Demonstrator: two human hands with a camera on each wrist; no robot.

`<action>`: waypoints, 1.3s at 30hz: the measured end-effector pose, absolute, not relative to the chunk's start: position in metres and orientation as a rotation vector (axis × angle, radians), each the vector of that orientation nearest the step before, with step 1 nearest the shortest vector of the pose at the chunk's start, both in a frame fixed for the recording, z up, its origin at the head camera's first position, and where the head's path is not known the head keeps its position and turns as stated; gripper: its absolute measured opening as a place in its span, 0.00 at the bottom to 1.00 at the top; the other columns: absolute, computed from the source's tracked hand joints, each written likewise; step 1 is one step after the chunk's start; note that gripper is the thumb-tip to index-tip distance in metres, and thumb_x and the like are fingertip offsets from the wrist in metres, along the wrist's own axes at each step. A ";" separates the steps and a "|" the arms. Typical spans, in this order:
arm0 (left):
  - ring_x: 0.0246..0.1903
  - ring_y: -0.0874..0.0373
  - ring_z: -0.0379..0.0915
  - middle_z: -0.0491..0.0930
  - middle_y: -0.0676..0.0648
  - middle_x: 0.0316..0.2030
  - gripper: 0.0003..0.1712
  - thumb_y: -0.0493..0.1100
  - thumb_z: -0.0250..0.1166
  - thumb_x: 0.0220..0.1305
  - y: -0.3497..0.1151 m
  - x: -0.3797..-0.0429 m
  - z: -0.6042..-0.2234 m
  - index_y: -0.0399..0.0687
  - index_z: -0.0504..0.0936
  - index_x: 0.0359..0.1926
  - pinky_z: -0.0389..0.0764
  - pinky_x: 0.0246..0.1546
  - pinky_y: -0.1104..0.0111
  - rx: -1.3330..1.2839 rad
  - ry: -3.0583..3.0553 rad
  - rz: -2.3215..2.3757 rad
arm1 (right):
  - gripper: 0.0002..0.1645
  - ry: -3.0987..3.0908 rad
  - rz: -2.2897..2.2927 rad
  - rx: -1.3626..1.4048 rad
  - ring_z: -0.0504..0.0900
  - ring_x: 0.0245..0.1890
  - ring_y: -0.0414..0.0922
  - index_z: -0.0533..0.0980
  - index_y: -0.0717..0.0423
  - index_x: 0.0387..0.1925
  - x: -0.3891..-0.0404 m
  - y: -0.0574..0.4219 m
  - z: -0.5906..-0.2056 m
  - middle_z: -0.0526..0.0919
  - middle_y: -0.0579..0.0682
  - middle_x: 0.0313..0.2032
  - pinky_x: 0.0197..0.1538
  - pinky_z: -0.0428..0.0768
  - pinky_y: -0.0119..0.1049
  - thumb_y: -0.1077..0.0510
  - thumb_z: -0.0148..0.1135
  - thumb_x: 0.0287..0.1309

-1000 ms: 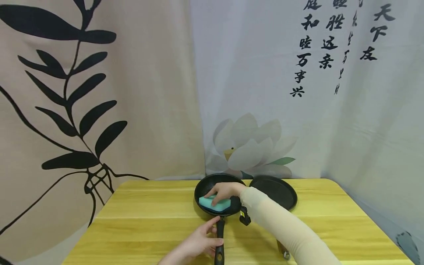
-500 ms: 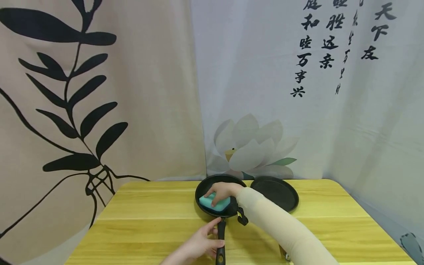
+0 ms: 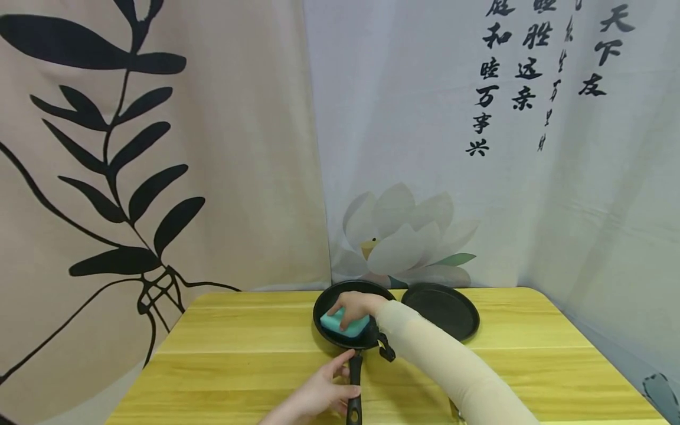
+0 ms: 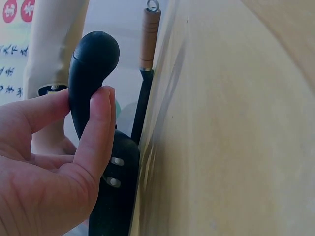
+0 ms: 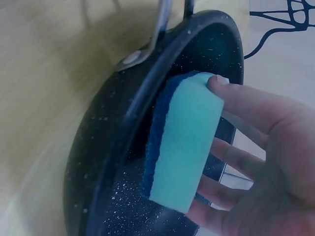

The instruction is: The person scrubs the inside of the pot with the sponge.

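Observation:
A black frying pan [image 3: 324, 302] with a speckled inside stands on the table, its handle [image 3: 355, 372] toward me. My left hand [image 3: 326, 386] grips that handle between thumb and fingers; the left wrist view shows the thumb and fingers on either side of the dark handle [image 4: 93, 59]. Inside the pan my right hand [image 3: 358, 306] holds a turquoise sponge [image 3: 345, 323]. In the right wrist view the sponge [image 5: 187, 142] has a dark blue scouring side turned to the pan, and the right hand's [image 5: 275, 152] thumb and fingers pinch its edges.
A flat black pan [image 3: 443, 310] lies to the right, partly behind my right sleeve [image 3: 451, 360]. Its wooden handle [image 4: 149, 39] with a metal ring shows in the left wrist view. The yellow wooden table [image 3: 239, 342] meets a printed curtain [image 3: 255, 147] at the back.
Both hands keep their holds and the sponge stays at nearly the same spot in the pan. The right wrist and forearm have shifted slightly left.

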State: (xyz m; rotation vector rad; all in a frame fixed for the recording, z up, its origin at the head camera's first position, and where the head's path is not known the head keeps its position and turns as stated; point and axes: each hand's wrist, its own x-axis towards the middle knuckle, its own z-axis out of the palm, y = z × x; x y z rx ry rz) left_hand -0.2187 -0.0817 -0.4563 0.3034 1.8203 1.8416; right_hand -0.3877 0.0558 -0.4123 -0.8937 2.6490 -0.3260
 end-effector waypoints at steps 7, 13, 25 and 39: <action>0.24 0.55 0.78 0.66 0.39 0.45 0.43 0.29 0.61 0.64 -0.082 -0.219 -0.456 0.34 0.49 0.74 0.82 0.26 0.65 0.301 1.777 1.851 | 0.28 2.669 -0.294 -0.895 0.72 0.57 0.41 0.81 0.36 0.54 -0.391 0.053 -0.411 0.75 0.44 0.59 0.53 0.74 0.33 0.55 0.76 0.49; 0.25 0.55 0.78 0.67 0.39 0.44 0.43 0.30 0.61 0.65 -0.083 -0.218 -0.455 0.35 0.49 0.74 0.82 0.26 0.64 0.307 1.796 1.848 | 0.29 2.701 -0.271 -0.882 0.71 0.58 0.43 0.80 0.35 0.55 -0.393 0.052 -0.413 0.72 0.46 0.61 0.54 0.73 0.35 0.55 0.75 0.49; 0.26 0.54 0.79 0.68 0.40 0.44 0.43 0.31 0.62 0.64 -0.084 -0.219 -0.456 0.35 0.50 0.74 0.83 0.28 0.62 0.308 1.783 1.850 | 0.29 2.708 -0.247 -0.898 0.70 0.60 0.45 0.79 0.37 0.57 -0.399 0.053 -0.414 0.72 0.48 0.61 0.56 0.73 0.37 0.55 0.74 0.51; 0.26 0.55 0.79 0.68 0.39 0.44 0.43 0.31 0.62 0.65 -0.083 -0.219 -0.457 0.35 0.49 0.74 0.82 0.27 0.64 0.308 1.764 1.870 | 0.30 2.728 -0.246 -0.917 0.72 0.59 0.45 0.80 0.39 0.56 -0.404 0.052 -0.418 0.75 0.46 0.57 0.55 0.74 0.35 0.60 0.75 0.49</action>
